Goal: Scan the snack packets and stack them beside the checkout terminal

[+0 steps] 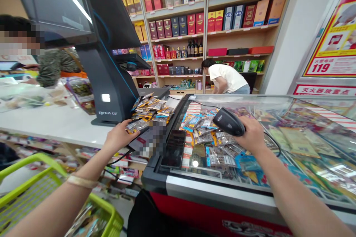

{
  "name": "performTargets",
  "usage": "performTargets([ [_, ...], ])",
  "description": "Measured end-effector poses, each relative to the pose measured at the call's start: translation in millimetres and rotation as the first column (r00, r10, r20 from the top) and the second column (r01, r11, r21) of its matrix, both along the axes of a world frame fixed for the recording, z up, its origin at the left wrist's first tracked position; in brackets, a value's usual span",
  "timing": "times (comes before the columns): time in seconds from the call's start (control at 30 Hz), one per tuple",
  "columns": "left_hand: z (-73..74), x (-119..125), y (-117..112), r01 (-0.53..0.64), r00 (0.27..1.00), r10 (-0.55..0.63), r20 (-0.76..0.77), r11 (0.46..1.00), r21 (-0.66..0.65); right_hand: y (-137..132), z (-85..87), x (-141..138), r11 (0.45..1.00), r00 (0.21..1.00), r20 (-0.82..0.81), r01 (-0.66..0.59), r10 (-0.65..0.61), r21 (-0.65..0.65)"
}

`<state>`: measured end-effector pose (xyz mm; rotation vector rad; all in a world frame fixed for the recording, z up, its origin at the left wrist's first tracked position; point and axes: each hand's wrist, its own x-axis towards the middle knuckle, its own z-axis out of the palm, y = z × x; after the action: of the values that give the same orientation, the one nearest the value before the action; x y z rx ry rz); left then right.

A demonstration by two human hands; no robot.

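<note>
My right hand (252,134) is wrapped round the handle of a black corded barcode scanner (229,121), held above the glass top of a chest freezer. Under it, several small snack packets (221,155) with blue and orange edges are spread on the glass. Between the thumb and fingers of my left hand (120,134) is a small clear and yellow snack packet (137,126). Just beyond that hand, a heap of similar packets (152,104) lies by the checkout terminal. A dark flat item (141,140), partly blurred out, is below the left fingertips.
A black phone (174,149) lies on the freezer's left edge. The checkout terminal (107,81) stands on the white counter (66,118). A green shopping basket (111,211) is at lower left. One person (226,76) bends by the shelves; another (55,66) is behind the counter.
</note>
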<state>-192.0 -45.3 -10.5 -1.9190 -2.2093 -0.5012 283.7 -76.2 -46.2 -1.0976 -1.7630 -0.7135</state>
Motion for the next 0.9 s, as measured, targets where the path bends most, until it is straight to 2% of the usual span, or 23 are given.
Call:
performTargets([
  [0.07,1.8,-1.5,-6.1,0.055,0.998,-0.055,-0.001,0.995,0.078,-1.0,1.5,-0.8,1.0,1.0,0.0,-0.011,0.011,-0.021],
  [0.13,6.1,0.8,-13.7,0.176,0.984,-0.174,-0.026,0.969,0.173,-1.9,3.1,-2.4,0.998,0.999,0.007,-0.039,0.039,-0.053],
  [0.2,12.7,9.1,-21.9,0.347,0.938,-0.337,-0.084,0.909,0.232,-3.2,4.5,-5.3,0.993,0.996,0.027,-0.083,0.085,-0.081],
  [0.27,20.5,23.4,-28.9,0.504,0.864,-0.479,-0.156,0.831,0.236,-5.2,5.8,-9.6,0.985,0.989,0.055,-0.133,0.14,-0.114],
  [0.37,30.3,51.7,-34.6,0.643,0.764,-0.598,-0.243,0.738,0.206,-9.0,7.7,-17.2,0.963,0.973,0.08,-0.197,0.214,-0.181],
  [0.5,36.3,86.6,-35.9,0.732,0.673,-0.674,-0.306,0.666,0.144,-12.8,10.3,-24.4,0.945,0.96,0.088,-0.243,0.267,-0.218],
  [0.63,36.8,108.5,-37.7,0.783,0.61,-0.718,-0.337,0.612,0.112,-13.6,13.5,-26.1,0.931,0.954,0.079,-0.261,0.29,-0.257],
  [0.8,35.5,117.3,-39.3,0.796,0.598,-0.738,-0.314,0.592,0.126,-14.1,17.1,-26.9,0.916,0.957,0.105,-0.224,0.272,-0.334],
  [0.9,34.3,117.7,-40.2,0.792,0.607,-0.749,-0.263,0.594,0.137,-13.8,16.7,-26.3,0.917,0.959,0.093,-0.222,0.266,-0.332],
])
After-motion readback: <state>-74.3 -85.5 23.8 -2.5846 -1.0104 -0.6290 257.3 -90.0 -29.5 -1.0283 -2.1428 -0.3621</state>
